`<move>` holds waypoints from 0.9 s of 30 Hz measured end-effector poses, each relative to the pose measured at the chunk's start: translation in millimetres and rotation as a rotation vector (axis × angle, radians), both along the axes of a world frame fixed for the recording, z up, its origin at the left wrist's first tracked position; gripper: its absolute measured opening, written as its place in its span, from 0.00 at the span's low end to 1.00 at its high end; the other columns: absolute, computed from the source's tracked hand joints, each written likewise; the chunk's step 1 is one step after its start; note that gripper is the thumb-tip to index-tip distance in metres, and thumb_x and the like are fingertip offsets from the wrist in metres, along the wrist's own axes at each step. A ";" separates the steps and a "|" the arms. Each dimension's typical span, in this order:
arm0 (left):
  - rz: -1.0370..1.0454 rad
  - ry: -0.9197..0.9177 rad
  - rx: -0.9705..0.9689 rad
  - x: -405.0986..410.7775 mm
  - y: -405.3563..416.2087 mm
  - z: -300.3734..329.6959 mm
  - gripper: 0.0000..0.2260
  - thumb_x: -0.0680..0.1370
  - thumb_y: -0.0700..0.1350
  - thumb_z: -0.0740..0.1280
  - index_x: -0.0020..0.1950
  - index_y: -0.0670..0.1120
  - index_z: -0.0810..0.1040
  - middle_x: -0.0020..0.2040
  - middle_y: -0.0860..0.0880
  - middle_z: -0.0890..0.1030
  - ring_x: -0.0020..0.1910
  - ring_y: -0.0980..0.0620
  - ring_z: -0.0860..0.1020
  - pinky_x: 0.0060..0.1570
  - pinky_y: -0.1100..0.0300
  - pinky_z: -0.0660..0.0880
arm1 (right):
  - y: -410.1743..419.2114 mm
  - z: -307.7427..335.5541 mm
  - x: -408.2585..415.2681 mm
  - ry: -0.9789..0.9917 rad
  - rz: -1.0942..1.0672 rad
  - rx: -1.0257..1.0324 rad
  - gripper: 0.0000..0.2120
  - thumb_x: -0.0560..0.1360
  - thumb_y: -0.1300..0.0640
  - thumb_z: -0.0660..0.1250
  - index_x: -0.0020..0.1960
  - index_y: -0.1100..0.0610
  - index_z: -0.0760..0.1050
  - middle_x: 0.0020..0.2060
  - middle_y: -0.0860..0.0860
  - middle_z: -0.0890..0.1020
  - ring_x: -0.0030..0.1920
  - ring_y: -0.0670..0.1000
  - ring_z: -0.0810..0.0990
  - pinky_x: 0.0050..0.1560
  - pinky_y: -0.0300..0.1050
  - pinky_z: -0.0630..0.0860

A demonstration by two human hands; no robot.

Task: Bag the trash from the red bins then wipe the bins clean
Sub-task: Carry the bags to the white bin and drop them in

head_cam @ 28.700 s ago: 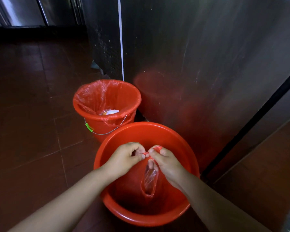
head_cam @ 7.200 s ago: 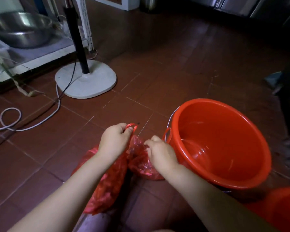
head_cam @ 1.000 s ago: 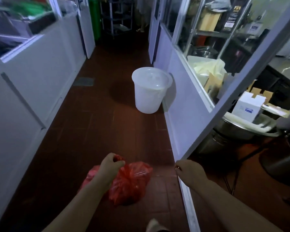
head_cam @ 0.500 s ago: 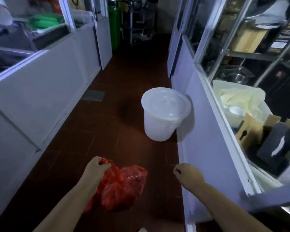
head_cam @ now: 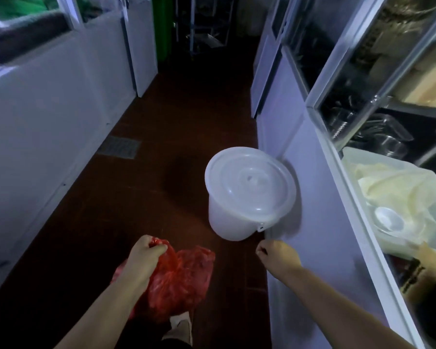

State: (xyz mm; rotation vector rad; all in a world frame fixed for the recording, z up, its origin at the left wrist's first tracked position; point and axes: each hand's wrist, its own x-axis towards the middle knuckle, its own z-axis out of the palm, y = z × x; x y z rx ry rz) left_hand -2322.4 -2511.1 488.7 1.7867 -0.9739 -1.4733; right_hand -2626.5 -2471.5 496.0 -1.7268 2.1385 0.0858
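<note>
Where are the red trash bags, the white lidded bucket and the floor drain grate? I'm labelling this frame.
red trash bags (head_cam: pixel 179 280), head view, crinkled side
white lidded bucket (head_cam: pixel 249 183), head view, lid centre
floor drain grate (head_cam: pixel 120 147), head view, grate middle

Bare forearms, no sleeves in view, light shoe (head_cam: pixel 180 326) w/ dark trouser hem

A white plastic bucket (head_cam: pixel 247 197) with a translucent lid (head_cam: pixel 249 181) stands on the dark red tiled floor (head_cam: pixel 161 137) at about 1 o'clock, close against the pale partition wall (head_cam: pixel 310 222) on that side. A floor drain grate (head_cam: pixel 119 147) lies at 11 o'clock. Behind the glass (head_cam: pixel 378 71) at 3 o'clock sit a clear tub (head_cam: pixel 398 238) of crumpled cream plastic and a cardboard box (head_cam: pixel 423 273). A green upright object (head_cam: pixel 163 26), too dim to identify, stands far off at 12 o'clock
</note>
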 end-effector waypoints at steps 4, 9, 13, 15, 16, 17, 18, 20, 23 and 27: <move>-0.035 -0.031 0.052 -16.6 -74.8 -19.6 0.02 0.74 0.36 0.67 0.45 0.41 0.75 0.41 0.42 0.79 0.39 0.47 0.78 0.37 0.57 0.72 | -81.6 -18.5 -8.1 0.037 -0.015 0.039 0.11 0.78 0.54 0.58 0.47 0.56 0.78 0.45 0.53 0.83 0.47 0.56 0.80 0.40 0.45 0.71; -0.056 -0.103 0.074 -26.0 -139.2 -47.3 0.06 0.73 0.35 0.67 0.38 0.44 0.74 0.34 0.48 0.77 0.30 0.57 0.75 0.29 0.66 0.71 | -156.4 -54.6 -17.8 0.037 -0.010 0.123 0.12 0.78 0.55 0.57 0.48 0.59 0.77 0.45 0.53 0.82 0.45 0.54 0.80 0.38 0.42 0.69; -0.037 -0.088 0.106 -31.6 -183.9 -73.6 0.05 0.73 0.37 0.68 0.44 0.46 0.76 0.41 0.45 0.81 0.38 0.49 0.80 0.39 0.55 0.77 | -210.4 -96.0 -30.5 0.006 -0.044 0.206 0.11 0.78 0.57 0.57 0.48 0.57 0.77 0.47 0.54 0.82 0.48 0.55 0.80 0.39 0.41 0.68; -0.038 -0.074 0.120 -37.5 -203.0 -86.8 0.06 0.74 0.39 0.68 0.47 0.49 0.78 0.43 0.46 0.83 0.41 0.47 0.83 0.44 0.51 0.79 | -236.7 -121.0 -37.3 0.018 -0.031 0.241 0.11 0.78 0.57 0.57 0.52 0.56 0.78 0.51 0.53 0.81 0.51 0.54 0.79 0.45 0.42 0.72; -0.028 -0.081 0.126 -42.2 -211.9 -93.4 0.06 0.74 0.40 0.68 0.47 0.50 0.78 0.43 0.47 0.83 0.41 0.49 0.83 0.43 0.52 0.80 | -249.5 -134.1 -40.8 0.035 -0.013 0.260 0.12 0.78 0.57 0.57 0.54 0.55 0.77 0.53 0.52 0.80 0.53 0.54 0.79 0.49 0.43 0.74; -0.010 -0.092 0.133 -47.4 -219.7 -100.7 0.06 0.74 0.40 0.68 0.47 0.51 0.78 0.42 0.48 0.83 0.40 0.50 0.83 0.41 0.55 0.80 | -261.5 -147.7 -44.6 0.054 -0.001 0.276 0.12 0.78 0.58 0.57 0.56 0.55 0.77 0.55 0.52 0.80 0.55 0.54 0.78 0.52 0.43 0.74; 0.014 -0.107 0.139 -52.5 -227.2 -108.6 0.06 0.74 0.40 0.67 0.45 0.52 0.77 0.42 0.49 0.83 0.40 0.52 0.83 0.38 0.58 0.78 | -272.8 -162.6 -48.4 0.061 0.000 0.285 0.12 0.78 0.59 0.57 0.58 0.55 0.76 0.56 0.53 0.79 0.56 0.54 0.77 0.54 0.43 0.73; 0.057 -0.129 0.156 -62.1 -239.2 -125.1 0.08 0.74 0.40 0.67 0.43 0.53 0.75 0.42 0.50 0.81 0.41 0.53 0.81 0.35 0.64 0.74 | -292.0 -193.3 -56.5 0.073 0.013 0.288 0.14 0.77 0.62 0.58 0.60 0.55 0.74 0.58 0.53 0.77 0.58 0.55 0.75 0.54 0.43 0.72; 0.088 -0.134 0.207 -73.6 -249.9 -148.5 0.07 0.75 0.39 0.67 0.45 0.52 0.75 0.45 0.49 0.82 0.43 0.53 0.81 0.37 0.63 0.74 | -310.5 -235.8 -64.6 0.177 0.138 0.275 0.14 0.77 0.60 0.60 0.62 0.57 0.70 0.58 0.53 0.74 0.58 0.54 0.72 0.53 0.44 0.71; 0.123 -0.163 0.272 -84.5 -253.4 -170.1 0.06 0.76 0.38 0.66 0.47 0.49 0.76 0.47 0.46 0.82 0.46 0.49 0.81 0.44 0.57 0.77 | -315.3 -277.9 -68.7 0.288 0.242 0.262 0.18 0.76 0.53 0.63 0.64 0.58 0.65 0.59 0.53 0.72 0.58 0.53 0.71 0.53 0.44 0.70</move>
